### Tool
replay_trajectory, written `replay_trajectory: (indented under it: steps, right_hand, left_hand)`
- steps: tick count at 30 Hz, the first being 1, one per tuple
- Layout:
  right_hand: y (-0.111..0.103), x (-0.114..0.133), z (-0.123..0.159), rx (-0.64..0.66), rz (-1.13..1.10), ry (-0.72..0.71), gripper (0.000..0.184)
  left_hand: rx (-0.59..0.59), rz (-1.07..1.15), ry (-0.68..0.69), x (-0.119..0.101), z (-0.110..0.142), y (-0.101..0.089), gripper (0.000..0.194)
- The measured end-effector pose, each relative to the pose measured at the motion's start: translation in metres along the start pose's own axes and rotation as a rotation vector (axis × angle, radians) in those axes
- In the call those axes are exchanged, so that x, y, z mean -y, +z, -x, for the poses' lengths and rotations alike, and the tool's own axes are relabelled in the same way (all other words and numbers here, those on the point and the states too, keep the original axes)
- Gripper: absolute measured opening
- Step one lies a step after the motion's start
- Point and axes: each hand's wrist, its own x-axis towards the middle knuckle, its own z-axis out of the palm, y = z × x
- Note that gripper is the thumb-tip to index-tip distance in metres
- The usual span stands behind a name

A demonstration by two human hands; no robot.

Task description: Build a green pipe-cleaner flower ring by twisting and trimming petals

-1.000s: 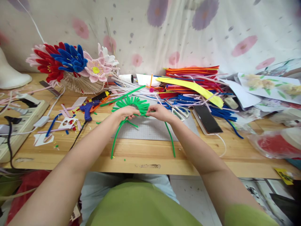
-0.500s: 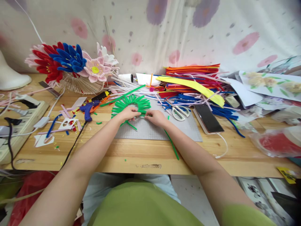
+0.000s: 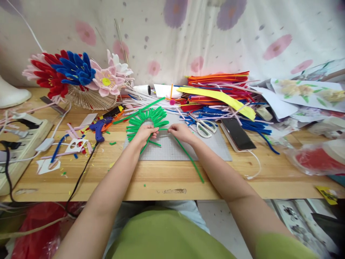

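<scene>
A ring of green pipe cleaners (image 3: 134, 124), bent into many narrow loops, is held just over the grey cutting mat (image 3: 172, 153). My left hand (image 3: 147, 133) is closed on its near side, thumb and fingers pinching the loops. To its right, my right hand (image 3: 179, 132) pinches a single green pipe cleaner (image 3: 191, 162); one part runs left to the ring and a long tail hangs down to the right over the mat's near edge. My palm hides part of that strand.
White-handled scissors (image 3: 206, 127) and a phone (image 3: 238, 133) lie at right. Bundled pipe cleaners (image 3: 219, 79) are piled behind. At left are a blue glue gun (image 3: 99, 127), scraps, a power strip (image 3: 27, 151) and fuzzy flowers (image 3: 75, 70) in a woven basket (image 3: 90, 98).
My right hand has drawn slightly away from my left, with more green strand showing between them. The ring has turned and tilted in my left hand, shifting slightly left.
</scene>
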Motion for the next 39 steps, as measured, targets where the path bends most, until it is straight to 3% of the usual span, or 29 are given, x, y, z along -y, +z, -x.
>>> replay_trajectory:
  steps: [8, 13, 16, 19, 21, 23, 25, 28, 31, 35, 39]
  right_hand:
    - [0.006, 0.005, -0.012, 0.014, -0.838, 0.247, 0.012]
    - [0.013, 0.022, -0.018, -0.062, -1.194, 0.446, 0.017]
    - [0.011, 0.028, -0.019, 0.027, -1.411, 0.529, 0.021]
    - [0.007, 0.028, -0.017, 0.199, -1.475, 0.501, 0.022]
    - [0.006, 0.023, -0.014, 0.323, -1.415, 0.409, 0.021]
    - [0.008, 0.015, -0.009, 0.313, -1.213, 0.261, 0.017]
    - [0.009, 0.005, -0.004, 0.139, -0.919, 0.081, 0.008]
    - [0.005, -0.008, 0.005, -0.151, -0.465, -0.221, 0.022]
    - [-0.003, -0.015, 0.01, -0.152, -0.077, -0.482, 0.029]
    - [-0.004, -0.017, 0.004, -0.061, 0.238, -0.638, 0.027]
    - [0.0, -0.017, -0.005, -0.087, 0.401, -0.686, 0.027]
  left_hand:
    - [-0.003, 0.095, -0.044, 0.003, 0.002, -0.002, 0.019]
    - [0.023, 0.107, -0.079, 0.002, 0.002, -0.004, 0.02]
    - [0.079, 0.138, -0.104, 0.001, 0.002, -0.01, 0.015]
    - [0.149, 0.17, -0.153, 0.0, 0.001, -0.017, 0.014]
    - [0.174, 0.225, -0.18, 0.0, 0.0, -0.02, 0.016]
    - [0.167, 0.28, -0.201, 0.0, -0.001, -0.022, 0.017]
    - [0.145, 0.285, -0.225, 0.0, 0.0, -0.022, 0.018]
    - [0.117, 0.236, -0.248, -0.002, 0.002, -0.02, 0.016]
    - [0.106, 0.214, -0.268, -0.003, 0.001, -0.018, 0.014]
    - [0.114, 0.206, -0.297, -0.004, -0.002, -0.019, 0.012]
    - [0.115, 0.172, -0.327, -0.005, -0.004, -0.021, 0.01]
